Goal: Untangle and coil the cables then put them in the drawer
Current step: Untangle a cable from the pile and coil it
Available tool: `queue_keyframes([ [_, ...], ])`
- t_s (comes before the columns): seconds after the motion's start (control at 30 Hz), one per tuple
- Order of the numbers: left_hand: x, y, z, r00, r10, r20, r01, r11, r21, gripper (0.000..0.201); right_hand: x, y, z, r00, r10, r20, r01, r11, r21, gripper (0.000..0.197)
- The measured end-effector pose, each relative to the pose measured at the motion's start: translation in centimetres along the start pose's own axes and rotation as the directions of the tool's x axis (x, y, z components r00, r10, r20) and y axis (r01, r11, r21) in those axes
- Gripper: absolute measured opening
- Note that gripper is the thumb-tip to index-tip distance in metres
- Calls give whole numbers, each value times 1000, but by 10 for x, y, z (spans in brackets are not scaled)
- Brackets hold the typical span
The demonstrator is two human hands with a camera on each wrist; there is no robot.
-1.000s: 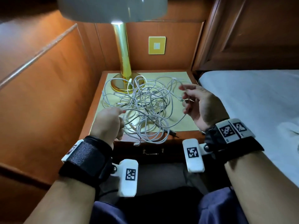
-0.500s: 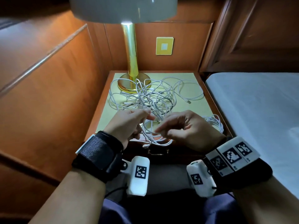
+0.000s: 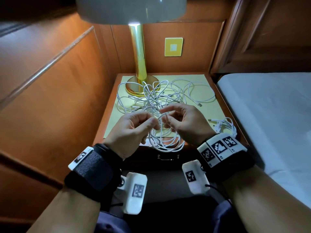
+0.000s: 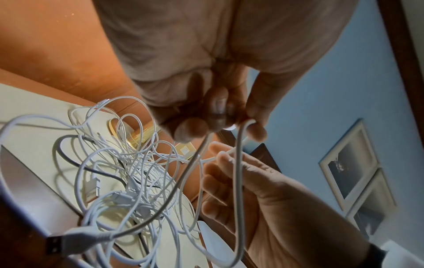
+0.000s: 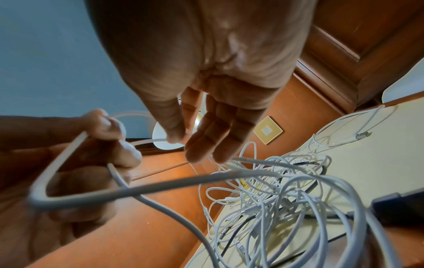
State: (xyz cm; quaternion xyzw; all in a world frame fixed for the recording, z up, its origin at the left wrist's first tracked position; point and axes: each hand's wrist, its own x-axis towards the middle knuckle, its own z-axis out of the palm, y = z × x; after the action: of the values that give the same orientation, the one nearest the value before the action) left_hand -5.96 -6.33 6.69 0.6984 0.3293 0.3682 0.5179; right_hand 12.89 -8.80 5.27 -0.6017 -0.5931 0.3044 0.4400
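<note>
Two hands up in front, close together, over the front edge of a small wooden bedside table (image 3: 107,113). Left hand (image 3: 133,130) with fingers curled, pinching a white cable (image 4: 238,172) between thumb and fingertips. Same cable bent into a loop and hanging down between the hands. Right hand (image 3: 185,125) more open, three fingers nearly straight, thumb and first finger pinching a thin bit of that cable close to the left hand.

A big messy tangle of white cables (image 3: 151,100) on the yellow mat (image 3: 202,79) on top of the table, just behind the hands. Some loops hanging over the front edge, down in front of the drawer (image 3: 183,158). Drawer closed, with a small metal handle (image 3: 165,158). One cable end with a plug (image 3: 199,104) lying loose to the right of the tangle. A small coiled bundle of cable (image 3: 225,126) near the right front corner of the table, apart from the mess.

A gold lamp (image 3: 139,64) at the back of the table, some cable loops touching its round base. A yellow square plate (image 3: 173,47) on the wooden wall behind. A bed with a pale sheet (image 3: 269,115) just beside the table on the right. Black bands with white marked tags on both wrists.
</note>
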Motion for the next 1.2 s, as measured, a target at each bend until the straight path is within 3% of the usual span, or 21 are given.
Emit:
queue_keyframes([
  [0.07, -4, 0, -4, 1000, 26, -10, -27, 999, -32, 27, 5, 6, 5, 998, 45, -44, -45, 999, 12, 3],
  [0.2, -10, -1, -7, 996, 49, -74, -58, 990, -126, 28, 15, 11, 11, 987, 126, -102, -130, 991, -37, 15],
  [0.33, -8, 3, -10, 973, 8, -229, -84, 942, -325, 20, 20, 8, 12, 981, 164, -100, -168, 985, -33, 20],
  [0.47, -4, 9, -13, 928, -48, -370, -142, 872, -469, 24, 23, 5, 10, 980, 181, -84, -185, 981, -50, 17],
  [0.6, -1, 11, -16, 848, -73, -524, -239, 831, -502, 36, 26, 4, 2, 965, 236, -118, -239, 971, -15, 21],
  [0.67, 1, 11, -18, 819, -87, -568, -260, 825, -502, 35, 28, 2, 0, 946, 310, -97, -301, 949, 98, 17],
  [0.7, 0, 11, -19, 809, -88, -581, -263, 829, -493, 36, 30, 2, 0, 932, 355, -69, -323, 903, 284, 12],
  [0.73, -1, 11, -20, 803, -87, -589, -259, 839, -478, 38, 31, 0, -1, 921, 388, -22, -325, 799, 506, 13],
  [0.8, -4, 11, -23, 809, -93, -580, -224, 864, -452, 38, 34, -4, -8, 922, 385, 27, -238, 512, 825, 22],
  [0.87, -7, 10, -24, 838, -97, -537, -181, 879, -442, 32, 36, -8, -16, 945, 326, 17, -138, 351, 926, 21],
  [0.93, -9, 9, -23, 874, -72, -481, -151, 900, -410, 23, 38, -10, -23, 953, 302, -27, -57, 266, 962, 31],
  [1.03, -9, 7, -20, 892, -2, -452, -132, 955, -265, 28, 41, -12, -31, 916, 383, -120, 80, 119, 990, 30],
  [1.1, -7, 7, -20, 881, 22, -472, -117, 978, -173, 35, 42, -11, -38, 871, 465, -159, 129, 94, 987, 19],
  [1.17, -7, 6, -21, 864, 26, -503, -111, 984, -139, 32, 42, -6, -42, 831, 529, -171, 86, 182, 980, 10],
  [1.2, -7, 6, -22, 858, 26, -514, -109, 985, -133, 28, 40, -5, -43, 824, 538, -176, 52, 237, 970, 16],
])
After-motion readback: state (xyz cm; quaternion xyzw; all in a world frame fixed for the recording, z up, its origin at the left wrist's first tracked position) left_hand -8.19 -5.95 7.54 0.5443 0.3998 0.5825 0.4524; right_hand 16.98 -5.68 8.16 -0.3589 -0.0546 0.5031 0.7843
